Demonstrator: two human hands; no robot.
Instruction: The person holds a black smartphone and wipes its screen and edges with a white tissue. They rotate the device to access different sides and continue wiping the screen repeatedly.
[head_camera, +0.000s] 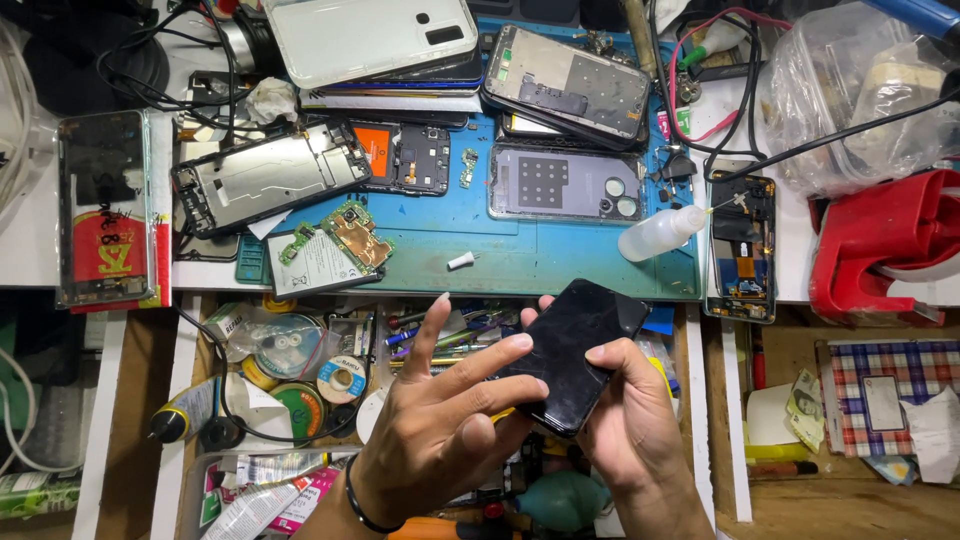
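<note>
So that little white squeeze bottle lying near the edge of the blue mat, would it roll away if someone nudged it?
Probably. The squeeze bottle lies on its side and looks round, so a nudge would likely roll it across the blue mat. It looks like thin translucent plastic, so likely light and a bit squashy. Its thin nozzle points toward an opened phone and might catch there.

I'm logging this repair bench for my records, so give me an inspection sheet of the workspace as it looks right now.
Surface: blue work mat on a white bench, crowded.
Job's things: black phone, dark screen up, held over the open drawer.
Clutter: opened phone frames, circuit boards, white dropper bottle, solder wick spools, red tape dispenser.
Grippers: left hand fingertips on the phone; right hand grips its lower edge.
Cables: black leads and a red wire at the top right.
Surroundings: plastic bag, checked cloth.
</note>
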